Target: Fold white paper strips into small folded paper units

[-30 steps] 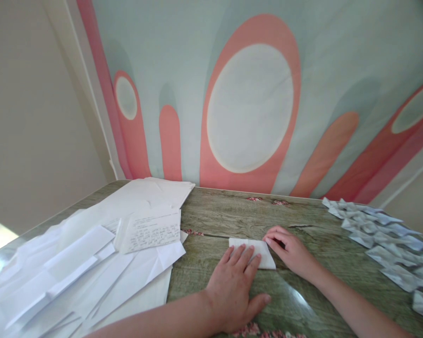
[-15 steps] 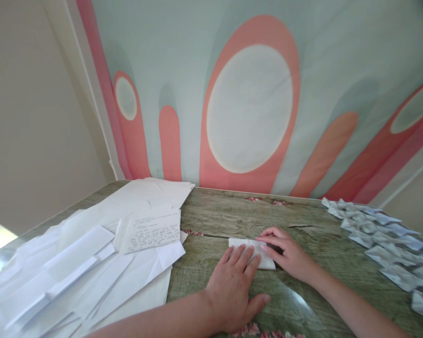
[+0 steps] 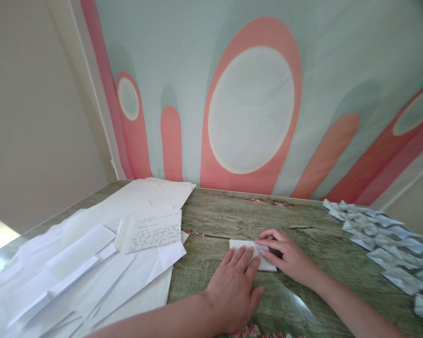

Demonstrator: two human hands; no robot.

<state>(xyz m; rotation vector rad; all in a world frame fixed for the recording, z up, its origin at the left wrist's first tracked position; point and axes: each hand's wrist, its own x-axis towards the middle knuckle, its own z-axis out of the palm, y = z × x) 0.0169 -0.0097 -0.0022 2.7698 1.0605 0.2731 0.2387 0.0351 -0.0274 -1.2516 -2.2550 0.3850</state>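
the folded paper [image 3: 268, 266] looks light and bendy, best held by its edges. the left hand [image 3: 231, 287] lies flat on it; the right hand [image 3: 289, 254] touches it, maybe pinching, can't tell.

folded paper [image 3: 268, 266]: small, white, roughly four-sided, right edge slanted
paper pose: lying flat, longer sides running left-right
paper surface: looks plain; middle part hidden by fingers
paper location: on wood-grain table [image 3: 220, 217], partly under left hand [image 3: 234, 292], right hand [image 3: 292, 258] fingertips at its upper right part
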